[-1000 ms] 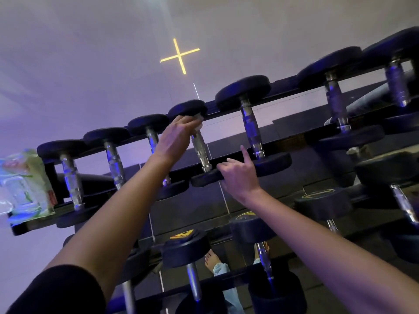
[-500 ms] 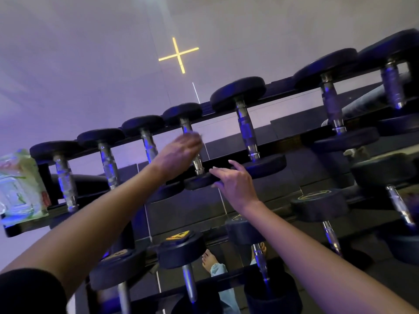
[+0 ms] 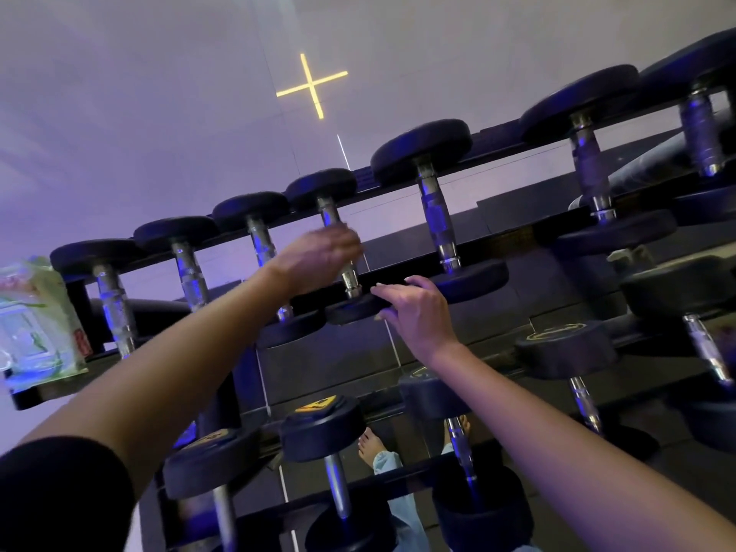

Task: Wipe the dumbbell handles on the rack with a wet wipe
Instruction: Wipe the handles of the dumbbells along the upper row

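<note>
a dumbbell handle [image 3: 329,215] gripped by the left hand [image 3: 318,256], its head [image 3: 352,311] pinched by the right hand [image 3: 418,312], is judged mid-wipe; the neighbouring handle [image 3: 436,217] is due next.

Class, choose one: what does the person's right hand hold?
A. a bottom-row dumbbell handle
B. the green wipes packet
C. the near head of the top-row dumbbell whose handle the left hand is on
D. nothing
C: the right hand holds the near head of the dumbbell whose handle the left hand wraps.
</note>
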